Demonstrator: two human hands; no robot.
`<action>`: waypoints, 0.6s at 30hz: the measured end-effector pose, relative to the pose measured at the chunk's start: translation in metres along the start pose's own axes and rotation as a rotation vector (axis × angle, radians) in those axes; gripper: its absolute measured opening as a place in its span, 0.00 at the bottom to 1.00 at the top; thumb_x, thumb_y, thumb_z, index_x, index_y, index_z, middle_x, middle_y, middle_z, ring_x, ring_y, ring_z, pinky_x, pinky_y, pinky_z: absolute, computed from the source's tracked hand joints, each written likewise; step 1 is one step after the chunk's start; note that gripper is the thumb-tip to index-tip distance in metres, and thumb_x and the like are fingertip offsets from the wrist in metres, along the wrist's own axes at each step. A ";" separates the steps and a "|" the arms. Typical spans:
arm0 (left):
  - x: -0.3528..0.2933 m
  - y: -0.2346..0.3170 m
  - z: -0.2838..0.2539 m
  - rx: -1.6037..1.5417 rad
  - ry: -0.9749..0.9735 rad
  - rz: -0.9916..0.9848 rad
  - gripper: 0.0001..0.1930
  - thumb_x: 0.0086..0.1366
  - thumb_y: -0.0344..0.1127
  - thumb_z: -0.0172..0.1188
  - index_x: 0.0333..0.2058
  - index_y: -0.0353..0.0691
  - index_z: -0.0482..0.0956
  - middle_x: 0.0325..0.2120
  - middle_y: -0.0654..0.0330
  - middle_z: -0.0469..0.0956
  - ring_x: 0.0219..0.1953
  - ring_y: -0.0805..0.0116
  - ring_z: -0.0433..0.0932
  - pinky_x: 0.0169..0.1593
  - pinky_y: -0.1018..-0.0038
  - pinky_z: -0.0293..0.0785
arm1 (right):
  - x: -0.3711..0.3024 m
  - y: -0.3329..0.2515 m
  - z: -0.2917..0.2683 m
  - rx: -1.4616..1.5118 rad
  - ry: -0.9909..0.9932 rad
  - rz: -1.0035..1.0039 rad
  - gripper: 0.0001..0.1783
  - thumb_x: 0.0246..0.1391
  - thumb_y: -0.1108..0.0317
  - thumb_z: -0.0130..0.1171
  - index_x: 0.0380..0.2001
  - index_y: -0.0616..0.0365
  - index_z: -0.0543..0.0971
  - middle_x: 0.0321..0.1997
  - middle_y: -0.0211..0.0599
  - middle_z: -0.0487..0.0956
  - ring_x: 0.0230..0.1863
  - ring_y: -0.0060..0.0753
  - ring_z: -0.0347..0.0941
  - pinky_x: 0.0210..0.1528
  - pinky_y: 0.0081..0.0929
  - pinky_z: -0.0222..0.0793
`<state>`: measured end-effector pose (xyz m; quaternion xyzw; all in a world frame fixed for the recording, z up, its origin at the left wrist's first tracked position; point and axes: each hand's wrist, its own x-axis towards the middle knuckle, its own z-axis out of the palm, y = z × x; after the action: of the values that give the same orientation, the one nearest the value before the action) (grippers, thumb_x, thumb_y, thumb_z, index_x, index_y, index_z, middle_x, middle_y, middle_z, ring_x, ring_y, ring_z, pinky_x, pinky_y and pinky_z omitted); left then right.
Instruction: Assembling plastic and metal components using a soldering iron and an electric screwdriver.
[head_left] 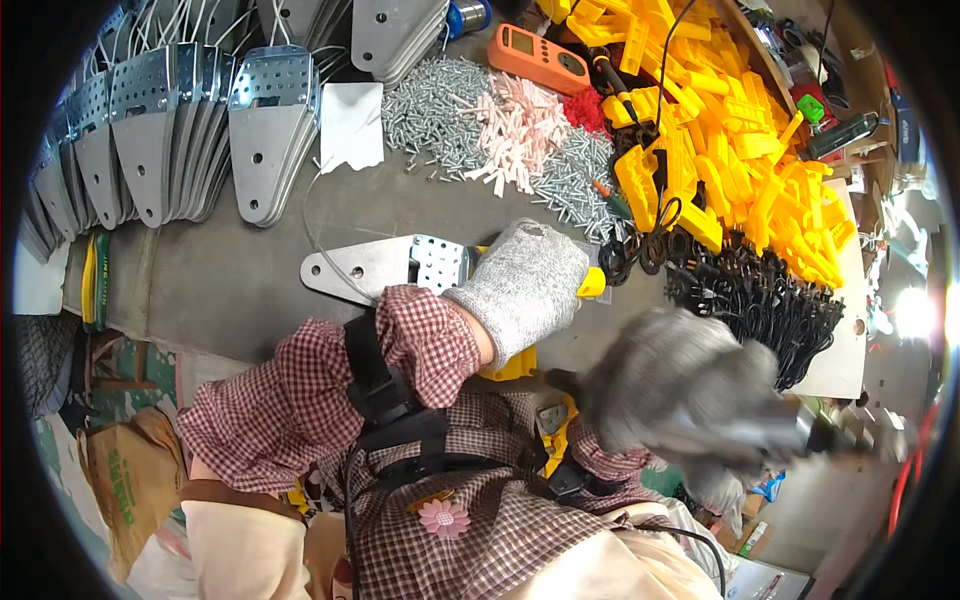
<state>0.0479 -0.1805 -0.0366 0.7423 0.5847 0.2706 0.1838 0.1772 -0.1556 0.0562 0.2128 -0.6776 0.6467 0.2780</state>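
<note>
My left hand [528,285], in a light grey knit glove, is closed over a yellow plastic part [593,283] that shows at either side of it. Beside that hand a flat grey metal plate [355,268] lies on the bench, with a perforated shiny bracket [438,263] at its right end. A thin pale wire [325,235] runs across the plate. My right hand [665,385], in a darker grey glove, is smeared by motion in front of the bench's edge. It seems to grip a dark and metallic object [840,435], too blurred to name.
Stacks of grey metal plates [265,150] with wires stand at the back left. Behind the hands lie piled screws [440,105], pale pink pieces [520,125] and an orange meter [540,58]. Yellow plastic parts [740,130] heap at the right, above bundled black plug cords [760,310].
</note>
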 end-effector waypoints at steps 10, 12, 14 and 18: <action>0.004 0.001 0.004 -0.021 -0.022 0.016 0.17 0.58 0.48 0.65 0.31 0.36 0.85 0.27 0.47 0.83 0.34 0.49 0.83 0.43 0.58 0.77 | 0.000 0.046 0.010 0.053 -0.001 -0.100 0.25 0.55 0.57 0.72 0.43 0.66 0.74 0.23 0.49 0.80 0.20 0.41 0.80 0.19 0.40 0.79; 0.003 0.001 0.009 -0.056 0.101 0.027 0.13 0.56 0.42 0.64 0.31 0.37 0.86 0.27 0.49 0.83 0.34 0.49 0.84 0.44 0.57 0.78 | 0.007 0.045 0.009 0.077 -0.001 -0.083 0.25 0.55 0.56 0.72 0.41 0.68 0.75 0.22 0.49 0.80 0.20 0.41 0.80 0.20 0.40 0.79; 0.003 -0.008 0.015 -0.074 0.203 0.036 0.15 0.59 0.40 0.64 0.35 0.32 0.84 0.30 0.46 0.84 0.35 0.48 0.84 0.45 0.57 0.79 | 0.014 0.033 -0.002 0.063 0.047 -0.041 0.24 0.55 0.57 0.71 0.43 0.65 0.75 0.24 0.47 0.80 0.20 0.39 0.79 0.21 0.37 0.78; -0.035 -0.040 -0.051 -0.165 -0.206 -0.173 0.30 0.65 0.49 0.62 0.59 0.34 0.74 0.46 0.44 0.80 0.50 0.47 0.79 0.56 0.57 0.75 | 0.015 0.028 -0.023 -0.043 0.420 0.134 0.22 0.54 0.59 0.70 0.45 0.61 0.74 0.27 0.44 0.80 0.21 0.35 0.76 0.23 0.33 0.75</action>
<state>-0.0205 -0.2072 -0.0265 0.6954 0.6004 0.2234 0.3256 0.1503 -0.1300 0.0447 0.0220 -0.6308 0.6794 0.3742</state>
